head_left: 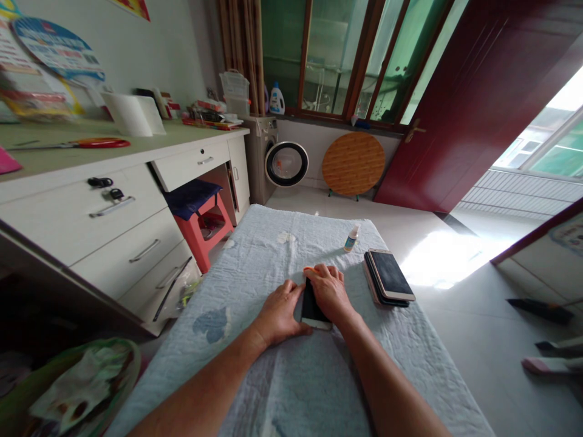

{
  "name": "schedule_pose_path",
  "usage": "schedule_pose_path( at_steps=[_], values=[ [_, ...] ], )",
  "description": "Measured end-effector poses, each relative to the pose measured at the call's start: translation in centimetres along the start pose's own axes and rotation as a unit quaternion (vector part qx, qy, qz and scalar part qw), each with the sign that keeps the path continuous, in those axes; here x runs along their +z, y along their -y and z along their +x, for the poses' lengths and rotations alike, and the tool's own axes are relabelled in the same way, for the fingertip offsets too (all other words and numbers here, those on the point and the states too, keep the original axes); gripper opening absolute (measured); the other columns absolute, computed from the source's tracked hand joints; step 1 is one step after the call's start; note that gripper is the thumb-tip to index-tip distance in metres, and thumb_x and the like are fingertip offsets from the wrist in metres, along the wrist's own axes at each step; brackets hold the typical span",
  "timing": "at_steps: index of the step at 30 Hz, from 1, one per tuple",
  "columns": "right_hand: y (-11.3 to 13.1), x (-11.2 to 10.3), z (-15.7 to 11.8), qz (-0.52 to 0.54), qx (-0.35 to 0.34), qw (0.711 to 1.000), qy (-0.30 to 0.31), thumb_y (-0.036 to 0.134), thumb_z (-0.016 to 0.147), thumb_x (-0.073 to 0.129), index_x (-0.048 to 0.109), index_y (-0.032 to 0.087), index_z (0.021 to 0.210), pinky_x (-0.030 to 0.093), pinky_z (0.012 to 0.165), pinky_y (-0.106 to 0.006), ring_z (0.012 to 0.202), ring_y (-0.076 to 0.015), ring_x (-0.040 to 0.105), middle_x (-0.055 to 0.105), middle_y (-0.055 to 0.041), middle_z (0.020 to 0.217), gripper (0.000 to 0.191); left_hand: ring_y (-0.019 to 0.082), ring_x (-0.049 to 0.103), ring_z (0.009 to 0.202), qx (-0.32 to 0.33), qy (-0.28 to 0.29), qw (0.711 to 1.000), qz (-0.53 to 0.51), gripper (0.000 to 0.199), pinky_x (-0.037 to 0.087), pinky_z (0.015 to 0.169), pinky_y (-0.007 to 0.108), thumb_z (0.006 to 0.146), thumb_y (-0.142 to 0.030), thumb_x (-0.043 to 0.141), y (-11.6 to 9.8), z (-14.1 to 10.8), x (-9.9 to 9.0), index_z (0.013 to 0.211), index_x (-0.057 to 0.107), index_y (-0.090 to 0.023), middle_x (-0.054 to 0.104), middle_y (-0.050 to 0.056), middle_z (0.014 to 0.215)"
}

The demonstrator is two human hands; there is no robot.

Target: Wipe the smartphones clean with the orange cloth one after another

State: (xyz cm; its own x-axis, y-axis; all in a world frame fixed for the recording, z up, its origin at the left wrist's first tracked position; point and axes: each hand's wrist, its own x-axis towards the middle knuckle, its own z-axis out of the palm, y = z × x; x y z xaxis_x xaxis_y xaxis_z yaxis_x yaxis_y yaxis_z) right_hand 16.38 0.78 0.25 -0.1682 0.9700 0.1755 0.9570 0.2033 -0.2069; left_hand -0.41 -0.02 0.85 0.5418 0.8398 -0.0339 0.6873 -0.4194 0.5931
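A phone (314, 306) with a dark screen and a pale lower edge lies on the cloth-covered table (255, 243). My left hand (283, 312) grips its left side, thumb at the lower edge and fingers near the upper left. Over the upper part of the screen, my right hand (327, 291) presses an orange cloth (308, 270), mostly hidden under the fingers. To the right sits a stack of phones (389, 276), the top one with a gold frame. A small spray bottle (351, 238) stands upright behind the stack.
A white desk (122, 212) runs along the left, with a red stool (207, 230) under it. Beyond the table are a washing machine (262, 161) with its door ajar and a round wooden board (353, 164). A basket (132, 364) sits at the lower left.
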Motion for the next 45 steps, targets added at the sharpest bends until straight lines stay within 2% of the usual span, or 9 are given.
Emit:
schedule_pose_path(
  at_steps=[3,8,16,28,35,39,45],
  values=[
    [-0.4,-0.1,-0.1,-0.011,0.022,1.000,0.002,0.028,0.096,0.043,0.058,0.034,0.119,0.029,0.083,-0.031,0.100,-0.0208,0.041,0.054,-0.0040,0.112,0.029,0.029,0.055,0.106,0.009,-0.003,1.000,0.003,0.080,0.043,0.097,0.036,0.052,-0.042,0.084,0.2,0.0,0.1,0.124,0.055,-0.024,0.052,0.007,0.115],
    [-0.6,-0.3,-0.2,-0.006,0.013,1.000,0.010,0.027,0.096,0.042,0.059,0.033,0.117,0.029,0.081,-0.030,0.099,-0.0203,0.041,0.055,-0.0036,0.114,0.028,0.030,0.053,0.109,0.017,-0.014,1.000,0.017,0.097,0.042,0.099,0.039,0.055,-0.047,0.082,0.5,-0.1,0.6,0.140,0.040,-0.026,0.050,0.007,0.119],
    [-0.5,-0.3,0.0,0.006,0.013,1.000,0.021,0.025,0.094,0.045,0.060,0.032,0.117,0.030,0.082,-0.030,0.099,-0.0204,0.042,0.055,-0.0044,0.113,0.028,0.029,0.054,0.103,0.016,-0.027,0.997,0.071,0.080,0.043,0.095,0.038,0.060,-0.057,0.077,-0.1,-0.3,0.9,0.129,0.050,-0.029,0.051,0.006,0.113],
    [-2.2,-1.2,-0.9,-0.013,0.110,0.994,-0.003,0.010,0.085,0.043,0.067,0.021,0.096,0.031,0.078,-0.027,0.089,-0.0192,0.047,0.056,-0.0073,0.096,0.028,0.028,0.054,0.102,0.022,-0.050,0.993,0.109,0.078,0.043,0.093,0.038,0.062,-0.059,0.076,-0.9,-0.6,1.2,0.128,0.051,-0.025,0.052,0.008,0.113],
    [-2.6,-0.6,-1.2,0.011,0.161,0.987,-0.019,0.009,0.082,0.044,0.066,0.019,0.091,0.030,0.079,-0.025,0.085,-0.0185,0.048,0.059,-0.0071,0.088,0.025,0.029,0.053,0.106,0.001,-0.057,0.990,0.129,0.079,0.042,0.095,0.039,0.063,-0.062,0.073,-1.6,-0.8,1.7,0.129,0.050,-0.024,0.053,0.009,0.117],
    [-2.7,-0.1,-1.1,0.038,0.150,0.987,-0.032,0.008,0.083,0.043,0.066,0.018,0.089,0.031,0.079,-0.025,0.084,-0.0178,0.048,0.060,-0.0064,0.087,0.026,0.029,0.053,0.108,0.004,-0.061,0.990,0.130,0.079,0.042,0.096,0.039,0.064,-0.060,0.074,-1.8,-0.9,1.7,0.129,0.050,-0.022,0.053,0.009,0.122],
    [-3.3,0.5,-0.9,0.085,0.099,0.990,-0.061,0.008,0.085,0.041,0.067,0.019,0.097,0.033,0.080,-0.024,0.084,-0.0170,0.048,0.060,-0.0059,0.089,0.031,0.032,0.049,0.116,0.012,-0.062,0.988,0.138,0.077,0.040,0.100,0.041,0.067,-0.057,0.073,-1.9,-0.9,1.7,0.130,0.049,-0.020,0.047,0.010,0.138]
  ],
)
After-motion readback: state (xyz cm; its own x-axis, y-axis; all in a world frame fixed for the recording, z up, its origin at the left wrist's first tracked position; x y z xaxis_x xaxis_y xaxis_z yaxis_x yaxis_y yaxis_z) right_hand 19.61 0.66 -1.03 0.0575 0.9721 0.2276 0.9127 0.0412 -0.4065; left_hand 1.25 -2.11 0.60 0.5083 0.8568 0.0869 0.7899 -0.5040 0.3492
